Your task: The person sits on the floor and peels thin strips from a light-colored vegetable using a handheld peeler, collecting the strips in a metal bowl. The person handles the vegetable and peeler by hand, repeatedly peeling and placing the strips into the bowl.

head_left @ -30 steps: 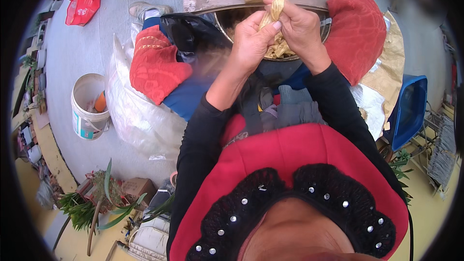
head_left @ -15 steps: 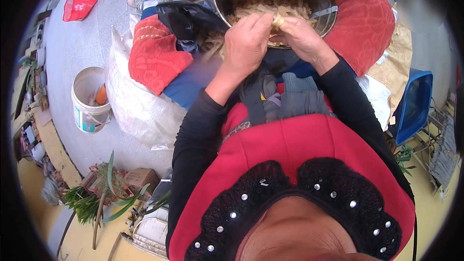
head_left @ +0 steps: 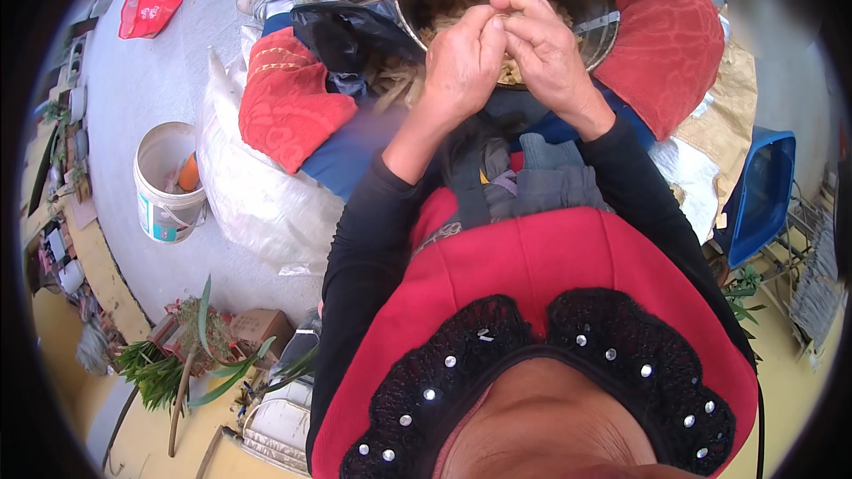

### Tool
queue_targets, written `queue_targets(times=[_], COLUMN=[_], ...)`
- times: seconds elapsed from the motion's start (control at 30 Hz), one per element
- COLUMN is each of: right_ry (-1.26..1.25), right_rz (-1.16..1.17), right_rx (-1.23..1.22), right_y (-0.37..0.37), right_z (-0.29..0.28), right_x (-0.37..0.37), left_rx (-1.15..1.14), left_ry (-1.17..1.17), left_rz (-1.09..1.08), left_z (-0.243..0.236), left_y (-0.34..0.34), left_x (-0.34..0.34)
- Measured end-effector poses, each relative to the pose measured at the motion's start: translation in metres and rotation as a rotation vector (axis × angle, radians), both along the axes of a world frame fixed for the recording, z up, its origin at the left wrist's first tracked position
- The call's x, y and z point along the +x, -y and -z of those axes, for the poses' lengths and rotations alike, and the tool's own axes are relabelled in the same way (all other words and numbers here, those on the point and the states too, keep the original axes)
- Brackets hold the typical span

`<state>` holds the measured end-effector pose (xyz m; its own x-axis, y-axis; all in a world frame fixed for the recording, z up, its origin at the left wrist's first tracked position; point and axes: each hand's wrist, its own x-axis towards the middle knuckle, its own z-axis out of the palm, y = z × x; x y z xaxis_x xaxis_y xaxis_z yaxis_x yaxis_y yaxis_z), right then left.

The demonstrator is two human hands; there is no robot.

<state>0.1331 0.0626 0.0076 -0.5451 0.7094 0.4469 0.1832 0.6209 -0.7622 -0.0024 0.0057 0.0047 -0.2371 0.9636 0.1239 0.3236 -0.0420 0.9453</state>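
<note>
Grey floor (head_left: 115,115) is showing around, white bucket (head_left: 161,204) standing at left. Left hand (head_left: 460,66) and right hand (head_left: 552,66) are meeting over metal basin (head_left: 598,27), fingers partly curled; can't tell how tightly closed or on what. Pale strips (head_left: 511,74) are lying in basin.

Hands (head_left: 461,66) tog. over rnd basin (head_left: 603,39) w/ pale strips (head_left: 510,74); white bucket (head_left: 169,215) L; blue tub (head_left: 765,200) R.

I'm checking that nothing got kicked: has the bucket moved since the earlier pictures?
No. The bucket keeps its place beside the white sack; only the view shifted slightly.
</note>
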Motion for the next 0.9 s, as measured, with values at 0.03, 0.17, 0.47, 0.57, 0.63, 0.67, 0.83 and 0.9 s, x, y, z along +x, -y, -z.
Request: queue_targets(times=[0.03,0.17,0.47,0.57,0.63,0.67,0.83,0.9], right_ry=[0.011,-0.053,-0.383,0.047,0.193,0.312,0.254,0.273], right_rz=[0.004,0.079,0.0,-0.108,-0.145,-0.188,-0.291,-0.303], right_rx=[0.045,-0.012,-0.718,-0.408,-0.306,-0.372,-0.411,-0.415], right_y=[0.0,-0.008,-0.055,-0.031,-0.025,-0.025,-0.019,-0.014], right_z=[-0.001,0.0,0.009,-0.018,-0.018,-0.021,-0.016,-0.018], right_x=[0.0,-0.001,0.025,0.018,0.019,0.023,0.032,0.038], left_rx=[-0.004,-0.24,-0.074,0.145,0.145,0.166,0.001,-0.167], left_ry=[0.039,0.738,-0.378,-0.601,-0.605,-0.602,-0.368,0.171], left_rz=[-0.028,-0.042,-0.014,-0.066,-0.027,-0.017,0.201,0.327], left_z=[0.004,0.016,0.015,0.009,0.003,0.004,0.002,-0.001], left_y=[-0.002,-0.006,0.055,0.043,0.039,0.036,0.038,0.04], left_x=[0.001,0.009,0.003,-0.007,-0.011,-0.014,-0.033,-0.05])
